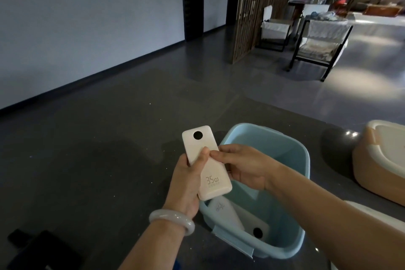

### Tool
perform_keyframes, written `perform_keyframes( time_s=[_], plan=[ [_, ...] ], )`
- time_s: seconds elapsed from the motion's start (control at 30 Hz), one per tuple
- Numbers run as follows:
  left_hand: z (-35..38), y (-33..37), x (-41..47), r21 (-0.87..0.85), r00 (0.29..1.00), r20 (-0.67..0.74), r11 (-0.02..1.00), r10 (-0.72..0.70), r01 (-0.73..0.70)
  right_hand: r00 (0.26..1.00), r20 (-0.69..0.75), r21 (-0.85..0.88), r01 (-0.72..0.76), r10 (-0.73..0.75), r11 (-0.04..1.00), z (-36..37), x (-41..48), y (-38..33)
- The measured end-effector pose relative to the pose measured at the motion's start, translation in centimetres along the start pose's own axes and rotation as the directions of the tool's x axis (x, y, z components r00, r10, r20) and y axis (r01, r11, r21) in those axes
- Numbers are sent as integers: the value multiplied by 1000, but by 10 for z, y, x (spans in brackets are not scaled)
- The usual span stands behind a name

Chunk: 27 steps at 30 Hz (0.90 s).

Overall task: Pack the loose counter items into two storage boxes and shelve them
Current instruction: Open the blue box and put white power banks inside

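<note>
Your left hand [188,184] and right hand [243,166] both curl round the cream rectangular power bank [203,166]; it hangs over the pale-blue plastic storage box [291,155], seemingly for lowering in.

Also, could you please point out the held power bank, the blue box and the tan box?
power bank [217,171]: head view, lower face above the print.
blue box [274,149]: head view, far inner wall.
tan box [372,173]: head view, outer side wall.

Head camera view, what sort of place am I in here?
Likely an open lounge or showroom interior: a brown wooden lattice screen, a black-framed armchair with white cushions, and a dark polished stone counter in front.
</note>
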<state>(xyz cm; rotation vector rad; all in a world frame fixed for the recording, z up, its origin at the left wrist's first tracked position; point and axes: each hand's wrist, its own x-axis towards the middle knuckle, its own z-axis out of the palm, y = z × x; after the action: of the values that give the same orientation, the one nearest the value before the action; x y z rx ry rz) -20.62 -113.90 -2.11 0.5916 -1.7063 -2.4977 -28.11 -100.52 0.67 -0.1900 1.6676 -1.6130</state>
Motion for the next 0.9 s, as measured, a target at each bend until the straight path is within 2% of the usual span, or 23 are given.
perform_keyframes(
  time_s=[0.17,0.3,0.43,0.57,0.73,0.9],
  plan=[
    [-6,-7,6,304,995,-67,952,67,-44,991,-131,-30,1,-5,1000,-27,-4,3],
    [0,-19,7,444,998,26,894,57,-63,981,-191,-60,-47,35,997,-71,-13,4],
    [0,-24,3,408,995,39,907,93,-100,968,-155,-324,-241,200,915,-88,-17,13],
    [-4,-33,7,452,996,45,887,80,-92,919,-55,-408,-378,391,831,-79,-15,44],
    [-7,-41,7,477,993,16,872,116,-110,921,1,-371,-361,389,855,-64,-11,57],
    [-6,-42,6,490,991,-4,864,135,-116,946,-13,-541,-279,324,793,-56,-7,64]
  ],
)
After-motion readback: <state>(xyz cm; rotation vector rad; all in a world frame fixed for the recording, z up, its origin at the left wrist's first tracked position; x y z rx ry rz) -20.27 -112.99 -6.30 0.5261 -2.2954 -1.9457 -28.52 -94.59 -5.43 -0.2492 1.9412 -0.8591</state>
